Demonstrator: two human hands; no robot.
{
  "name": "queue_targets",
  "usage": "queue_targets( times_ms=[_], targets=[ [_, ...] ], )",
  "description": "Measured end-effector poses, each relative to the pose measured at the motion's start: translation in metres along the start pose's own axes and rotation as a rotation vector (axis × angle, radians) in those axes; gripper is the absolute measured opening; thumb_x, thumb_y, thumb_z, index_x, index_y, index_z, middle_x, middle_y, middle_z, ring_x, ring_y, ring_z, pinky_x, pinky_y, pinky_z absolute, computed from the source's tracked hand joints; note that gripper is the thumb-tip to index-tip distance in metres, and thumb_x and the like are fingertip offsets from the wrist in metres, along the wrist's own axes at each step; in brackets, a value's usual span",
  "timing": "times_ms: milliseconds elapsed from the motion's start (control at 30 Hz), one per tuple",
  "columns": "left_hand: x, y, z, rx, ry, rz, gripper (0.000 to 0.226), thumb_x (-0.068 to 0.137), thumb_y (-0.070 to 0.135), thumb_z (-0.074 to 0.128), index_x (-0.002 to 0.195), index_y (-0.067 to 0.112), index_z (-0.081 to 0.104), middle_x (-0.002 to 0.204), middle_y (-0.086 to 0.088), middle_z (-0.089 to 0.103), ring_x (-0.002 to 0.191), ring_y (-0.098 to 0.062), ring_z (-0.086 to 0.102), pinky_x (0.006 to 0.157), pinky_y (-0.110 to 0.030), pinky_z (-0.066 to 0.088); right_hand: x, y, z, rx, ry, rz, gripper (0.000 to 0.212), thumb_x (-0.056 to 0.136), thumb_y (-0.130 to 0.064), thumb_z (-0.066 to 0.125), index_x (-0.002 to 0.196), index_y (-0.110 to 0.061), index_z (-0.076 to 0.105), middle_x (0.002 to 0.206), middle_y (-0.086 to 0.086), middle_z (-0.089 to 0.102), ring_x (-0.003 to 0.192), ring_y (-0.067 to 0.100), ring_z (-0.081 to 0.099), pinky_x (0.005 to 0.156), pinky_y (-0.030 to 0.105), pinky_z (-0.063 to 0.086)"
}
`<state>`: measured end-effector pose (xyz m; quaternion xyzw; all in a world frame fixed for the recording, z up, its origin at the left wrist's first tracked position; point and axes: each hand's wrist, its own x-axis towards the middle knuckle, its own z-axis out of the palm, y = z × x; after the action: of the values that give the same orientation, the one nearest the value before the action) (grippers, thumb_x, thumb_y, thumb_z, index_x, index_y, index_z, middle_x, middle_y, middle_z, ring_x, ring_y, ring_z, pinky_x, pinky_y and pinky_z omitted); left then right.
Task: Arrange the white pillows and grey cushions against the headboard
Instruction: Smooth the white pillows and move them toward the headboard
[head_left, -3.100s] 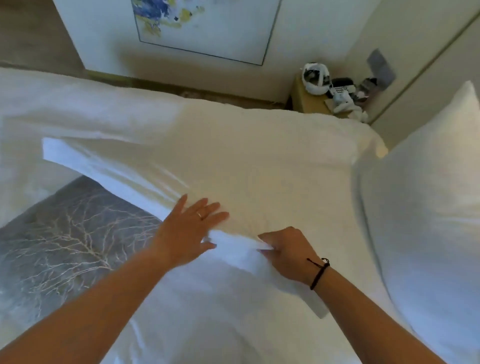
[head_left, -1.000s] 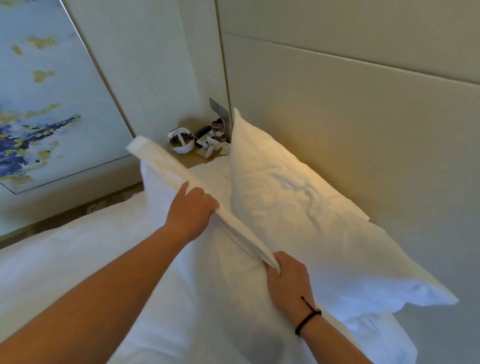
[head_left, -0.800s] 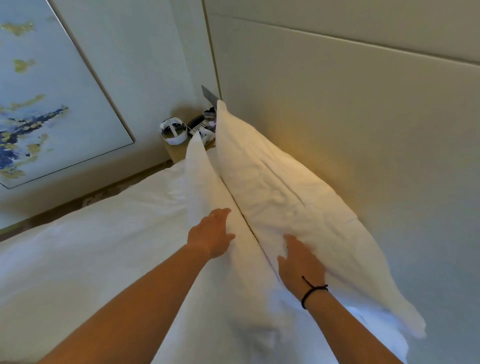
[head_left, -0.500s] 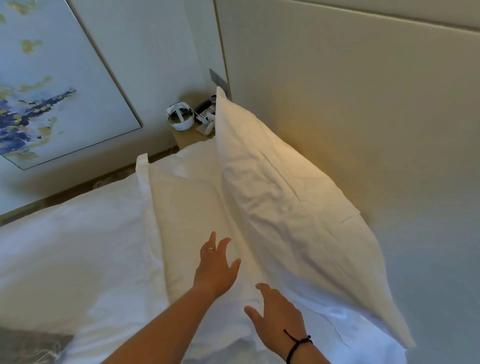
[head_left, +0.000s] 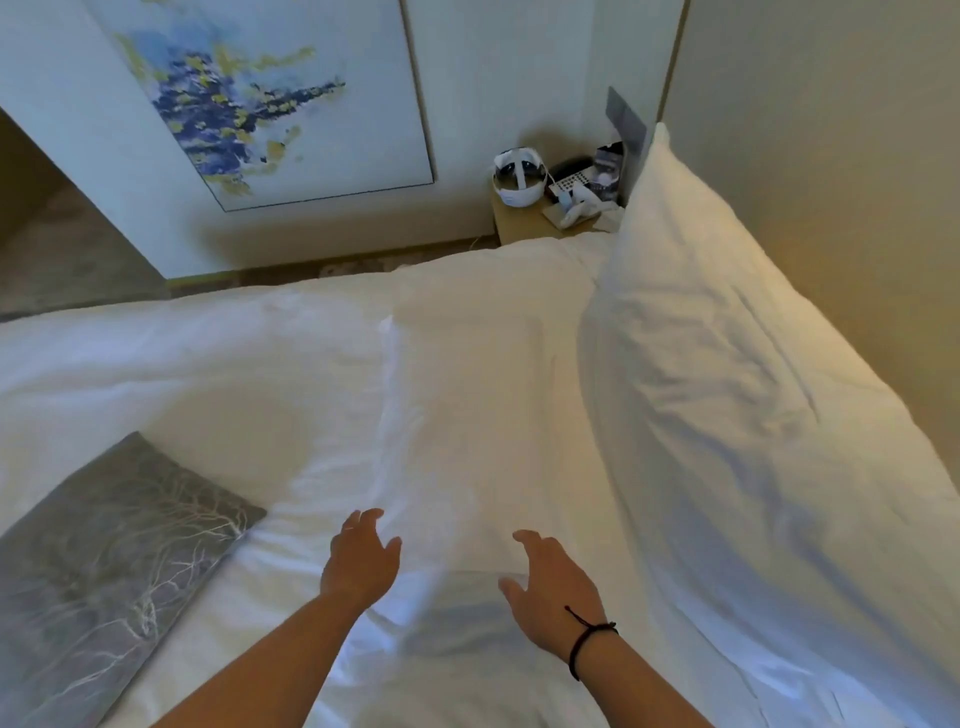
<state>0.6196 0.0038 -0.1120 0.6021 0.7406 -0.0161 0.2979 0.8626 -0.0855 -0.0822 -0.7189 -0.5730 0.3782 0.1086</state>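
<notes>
One large white pillow (head_left: 727, 395) leans upright against the beige headboard (head_left: 841, 171) on the right. A second white pillow (head_left: 478, 405) lies flat on the bed in front of it. My left hand (head_left: 358, 561) and my right hand (head_left: 550, 587) hover over the near end of that flat pillow, fingers spread and relaxed, holding nothing. A grey cushion (head_left: 109, 561) with a pale branch pattern lies flat on the white duvet at the lower left, away from the headboard.
A small wooden bedside table (head_left: 524, 221) at the far corner carries a white headset (head_left: 517, 179), a phone and other small items. A framed abstract painting (head_left: 260, 98) hangs on the far wall. White duvet (head_left: 182, 374) covers the bed.
The second pillow, earlier held upright by both hands beside the leaning pillow, now lies flat. Both hands have let go and drawn back to its near end. The grey cushion has come into view.
</notes>
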Motion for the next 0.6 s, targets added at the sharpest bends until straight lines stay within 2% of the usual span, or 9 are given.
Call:
queue_targets(
  times_ms=[100, 200, 333, 400, 500, 600],
  targets=[
    [0.01, -0.05, 0.001, -0.183, 0.016, -0.157, 0.051, 0.097, 0.031, 0.053, 0.143, 0.016, 0.04, 0.151, -0.015, 0.036, 0.136, -0.032, 0.04, 0.11, -0.046, 0.036, 0.015, -0.024, 0.033, -0.051, -0.124, -0.054, 0.058, 0.096, -0.042, 0.049, 0.148, -0.031, 0.027, 0.147, -0.003, 0.038, 0.124, 0.019, 0.049, 0.1, 0.031, 0.043],
    [0.025, -0.088, 0.015, -0.326, -0.013, -0.231, 0.049, 0.098, 0.033, 0.052, 0.142, 0.014, 0.041, 0.144, -0.017, 0.046, 0.128, -0.032, 0.048, 0.104, -0.042, 0.04, 0.034, -0.047, 0.064, -0.116, -0.203, -0.122, 0.058, 0.097, -0.041, 0.047, 0.149, -0.029, 0.026, 0.153, -0.005, 0.032, 0.134, 0.017, 0.04, 0.108, 0.031, 0.036],
    [0.057, -0.12, 0.041, -0.455, -0.135, -0.315, 0.066, 0.094, 0.049, 0.055, 0.146, 0.013, 0.037, 0.147, -0.016, 0.045, 0.131, -0.031, 0.047, 0.105, -0.04, 0.038, 0.068, -0.074, 0.097, -0.207, -0.23, -0.169, 0.059, 0.097, -0.039, 0.049, 0.15, -0.026, 0.027, 0.154, -0.006, 0.032, 0.136, 0.017, 0.037, 0.111, 0.031, 0.033],
    [0.077, -0.131, 0.051, -0.462, -0.196, -0.347, 0.075, 0.089, 0.058, 0.057, 0.144, 0.01, 0.04, 0.144, -0.014, 0.05, 0.127, -0.029, 0.05, 0.101, -0.037, 0.039, 0.082, -0.082, 0.109, -0.235, -0.218, -0.174, 0.058, 0.096, -0.038, 0.05, 0.149, -0.026, 0.028, 0.153, -0.007, 0.034, 0.138, 0.015, 0.033, 0.111, 0.03, 0.031],
    [0.1, -0.14, 0.058, -0.498, -0.312, -0.33, 0.063, 0.086, 0.06, 0.062, 0.119, 0.006, 0.066, 0.109, -0.009, 0.069, 0.094, -0.022, 0.063, 0.081, -0.032, 0.046, 0.093, -0.085, 0.119, -0.255, -0.163, -0.186, 0.057, 0.095, -0.038, 0.052, 0.146, -0.026, 0.033, 0.147, -0.007, 0.041, 0.135, 0.014, 0.035, 0.11, 0.028, 0.032],
    [0.103, -0.132, 0.06, -0.569, -0.353, -0.302, 0.043, 0.085, 0.048, 0.069, 0.099, 0.007, 0.072, 0.091, -0.006, 0.071, 0.085, -0.024, 0.068, 0.074, -0.033, 0.052, 0.092, -0.081, 0.116, -0.2, -0.141, -0.141, 0.056, 0.095, -0.038, 0.052, 0.147, -0.03, 0.032, 0.149, -0.01, 0.037, 0.137, 0.011, 0.032, 0.111, 0.024, 0.027]
  ],
)
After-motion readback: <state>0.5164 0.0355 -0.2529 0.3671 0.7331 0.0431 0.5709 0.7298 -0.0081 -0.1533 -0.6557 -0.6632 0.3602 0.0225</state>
